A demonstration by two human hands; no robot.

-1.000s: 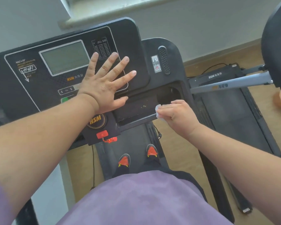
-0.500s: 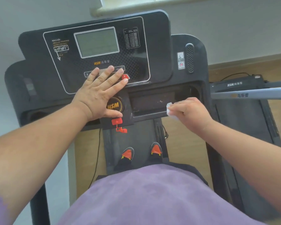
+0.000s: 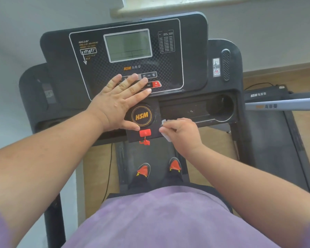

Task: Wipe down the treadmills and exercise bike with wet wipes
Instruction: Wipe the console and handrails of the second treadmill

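The person stands on the belt of a black treadmill (image 3: 195,56), and two shoes (image 3: 143,170) with orange tops are visible below the console. The left hand (image 3: 120,102) lies flat on the console, fingers straight and a little spread, so this grip is open and holds nothing; the fingertips cover part of the button row (image 3: 149,75) under the grey display (image 3: 128,45), and the thumb touches the edge of the round HSM emblem (image 3: 141,115). The right hand (image 3: 182,132) has its fingers curled around a small white wet wipe (image 3: 164,122), which shows above and below the knuckles. This hand presses the wipe against the right side of the panel that carries the emblem, just beside the long tray (image 3: 183,109) and to the right of the red safety key (image 3: 145,132). The round cup holder (image 3: 220,107) is further right. A second treadmill (image 3: 268,133) stands on the wooden floor (image 3: 211,140) at the right side
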